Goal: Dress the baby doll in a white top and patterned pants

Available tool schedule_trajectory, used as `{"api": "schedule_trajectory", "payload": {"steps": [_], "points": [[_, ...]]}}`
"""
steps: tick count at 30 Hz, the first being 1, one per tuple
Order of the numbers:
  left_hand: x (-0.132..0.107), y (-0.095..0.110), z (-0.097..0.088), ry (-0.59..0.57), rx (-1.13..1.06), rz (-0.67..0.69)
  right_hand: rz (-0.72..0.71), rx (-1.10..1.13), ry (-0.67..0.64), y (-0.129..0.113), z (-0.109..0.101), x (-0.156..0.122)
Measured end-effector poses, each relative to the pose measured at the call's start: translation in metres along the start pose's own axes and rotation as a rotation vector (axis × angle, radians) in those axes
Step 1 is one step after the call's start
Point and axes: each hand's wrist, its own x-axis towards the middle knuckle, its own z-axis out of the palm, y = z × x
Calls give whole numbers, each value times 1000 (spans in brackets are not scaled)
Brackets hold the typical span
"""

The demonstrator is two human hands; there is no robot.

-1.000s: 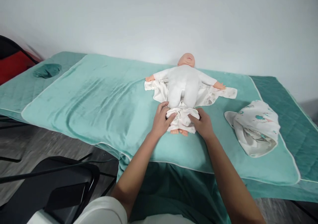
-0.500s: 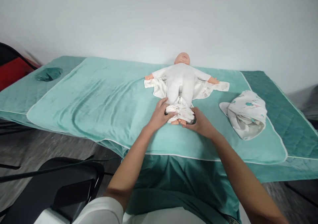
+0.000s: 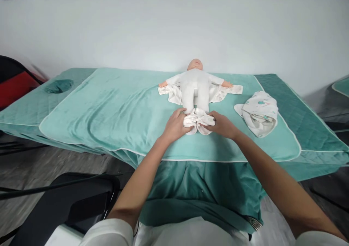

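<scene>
Near the front edge of the mat (image 3: 131, 107), holding the bunched white pants (image 3: 197, 119) with both hands. With the left hand (image 3: 176, 125), gripping the left end: fingers bent behind the cloth, thumb in front, pressed together but for the thickness of the folds. With the right hand (image 3: 223, 125), gripping the right end in a similar manner, index finger and thumb nearly met around the gathered cloth; cannot tell the exact position of the other fingers. Between the two hands, many soft folds, with two loose ends on the near side. Just beyond, on its back, the doll (image 3: 195, 81): head toward the wall (image 3: 122, 35), arms stretched wide to both sides, legs straight toward the hands, lower parts covered by the pants, feet hidden from view. Under the doll, spread out on the mat, a white shirt (image 3: 218, 94), visible at both sides of the body. To the right of the right hand, apart from it, a printed cloth (image 3: 261, 109), lying in a heap by the right edge of the mat. Beneath the mat, a green bed (image 3: 294, 100), with a round hole (image 3: 58, 86) at the left end. At lower left, beside the bed, a black chair (image 3: 49, 202).
</scene>
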Motion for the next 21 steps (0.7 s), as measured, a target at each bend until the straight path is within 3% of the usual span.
{"api": "schedule_trajectory", "payload": {"steps": [3, 8, 13, 16, 19, 21], "points": [[-4, 5, -8, -21, -4, -40, 21, -20, 5, -8, -8, -4], [-6, 14, -40, -215, -174, -96, -33, 20, -119, -27, -28, -9], [-6, 33, -91, -355, -485, -155, -119, 23, -244, -65, -62, -18], [-3, 51, -129, -427, -588, -106, -184, -17, -300, -100, -92, -30], [4, 72, -169, -515, -440, 11, -204, -88, -337, -126, -124, -37], [9, 83, -190, -604, -291, 82, -173, -95, -306, -130, -142, -33]]}}
